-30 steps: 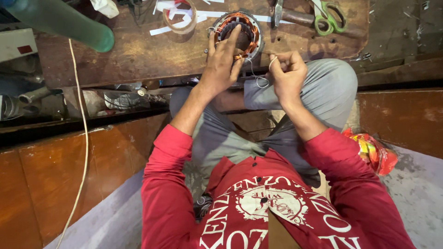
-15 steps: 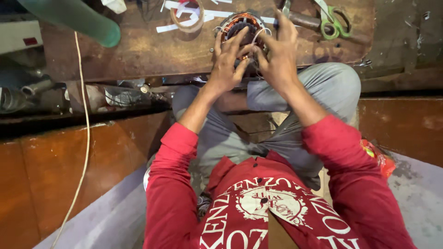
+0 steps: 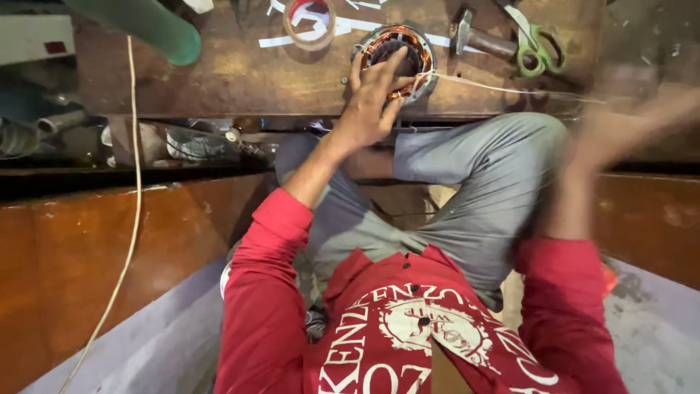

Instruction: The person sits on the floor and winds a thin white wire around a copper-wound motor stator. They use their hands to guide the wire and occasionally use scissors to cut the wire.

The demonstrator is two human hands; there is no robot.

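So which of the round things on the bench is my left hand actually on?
The left hand rests on the motor stator, the metal ring with copper windings. The tape roll, a plain hollow ring, lies untouched further left.

Warm dim light, right hand (image 3: 634, 124) motion-blurred, dark shadowed edges
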